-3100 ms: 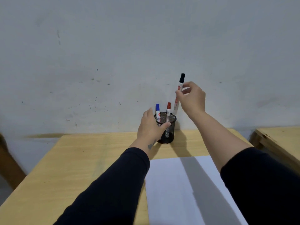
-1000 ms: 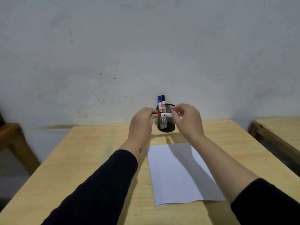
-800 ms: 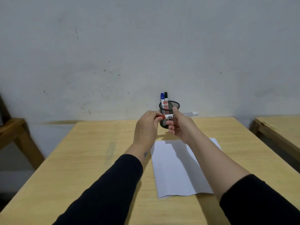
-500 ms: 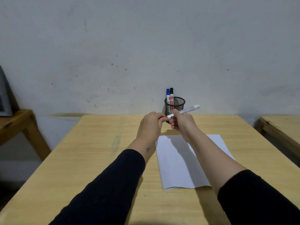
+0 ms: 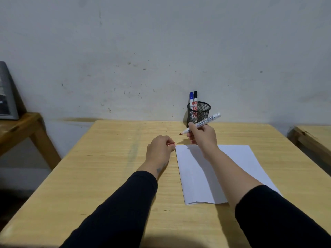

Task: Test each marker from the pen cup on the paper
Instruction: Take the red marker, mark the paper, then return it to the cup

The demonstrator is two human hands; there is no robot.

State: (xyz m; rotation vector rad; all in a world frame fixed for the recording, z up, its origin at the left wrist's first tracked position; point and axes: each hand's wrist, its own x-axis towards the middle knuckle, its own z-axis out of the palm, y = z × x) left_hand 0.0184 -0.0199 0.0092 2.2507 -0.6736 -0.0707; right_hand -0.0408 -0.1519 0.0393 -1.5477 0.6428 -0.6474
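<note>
My right hand [image 5: 201, 136] pinches the red marker [image 5: 200, 124] around its barrel, cap off, tip pointing left and slightly down, tail slanting up to the right across the front of the pen cup [image 5: 198, 112]. The paper [image 5: 238, 165] lies on the table [image 5: 107, 167] directly below and toward me from the tip, its long axis running away from me, its far left corner just under my knuckles. So the move, I reckon, is simply down and a little toward me, and the right hand is the nearer one for it. My left hand [image 5: 158, 152] rests curled beside the sheet's far left corner, fingers closed on the red cap [image 5: 171, 144]. In the cup stand two markers upright: blue marker [image 5: 191, 99] and black marker [image 5: 195, 98], side by side at its left rim, both capped.
</note>
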